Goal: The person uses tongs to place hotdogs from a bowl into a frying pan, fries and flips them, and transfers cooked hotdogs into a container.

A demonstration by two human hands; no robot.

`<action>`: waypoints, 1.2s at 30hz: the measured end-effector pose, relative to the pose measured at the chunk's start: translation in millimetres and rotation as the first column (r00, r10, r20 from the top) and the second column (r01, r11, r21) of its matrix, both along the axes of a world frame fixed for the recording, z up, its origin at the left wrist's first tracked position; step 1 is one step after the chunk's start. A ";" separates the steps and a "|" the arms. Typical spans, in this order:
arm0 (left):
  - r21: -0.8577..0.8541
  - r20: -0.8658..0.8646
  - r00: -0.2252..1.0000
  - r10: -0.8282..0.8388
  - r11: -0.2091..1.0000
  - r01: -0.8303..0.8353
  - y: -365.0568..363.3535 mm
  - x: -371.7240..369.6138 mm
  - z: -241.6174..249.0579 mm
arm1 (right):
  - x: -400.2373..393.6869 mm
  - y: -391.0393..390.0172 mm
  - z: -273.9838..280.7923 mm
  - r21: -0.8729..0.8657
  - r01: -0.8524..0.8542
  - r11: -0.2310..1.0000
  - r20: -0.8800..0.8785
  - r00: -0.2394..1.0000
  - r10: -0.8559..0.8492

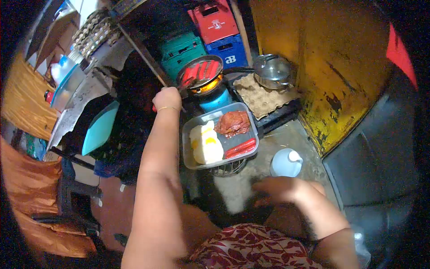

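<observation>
My left hand is closed in a fist beside the frying pan, around a red-handled cooking utensil mostly hidden by the fist. Several red sausages lie in the pan, over an orange flame above a blue gas cylinder. In front of it, a clear plastic container holds fried eggs, reddish-brown meat and a few red sausages. My right hand hovers near my lap, below a whitish jug; its fingers are smeared and shadowed.
A steel pot rests on brown egg-tray cardboard right of the pan. Green, red and blue crates stand behind. A worn yellow panel rises at right. A teal lid-like piece and stacked egg trays are at left.
</observation>
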State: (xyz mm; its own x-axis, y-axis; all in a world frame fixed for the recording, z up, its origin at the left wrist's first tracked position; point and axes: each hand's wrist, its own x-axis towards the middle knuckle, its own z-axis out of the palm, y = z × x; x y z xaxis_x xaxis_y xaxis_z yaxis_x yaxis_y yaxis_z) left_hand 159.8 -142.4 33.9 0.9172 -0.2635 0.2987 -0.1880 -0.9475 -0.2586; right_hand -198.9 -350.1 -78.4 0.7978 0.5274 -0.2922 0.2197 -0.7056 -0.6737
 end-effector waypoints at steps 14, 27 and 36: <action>-0.120 -0.069 0.997 -0.041 0.992 0.032 -2.3 3.8 9.4 | 3.3 -11.5 17.9 -0.052 -0.102 0.993 -0.126 0.987 0.095; -0.165 -0.075 0.997 -0.015 0.986 0.002 -22.5 15.7 -7.9 | 1.5 -12.4 32.2 -0.023 -0.072 0.997 -0.185 0.981 0.066; 0.064 -0.188 0.979 0.078 0.996 -0.068 14.3 -11.5 49.5 | 9.7 -12.4 32.9 0.020 -0.120 0.993 -0.183 0.976 0.121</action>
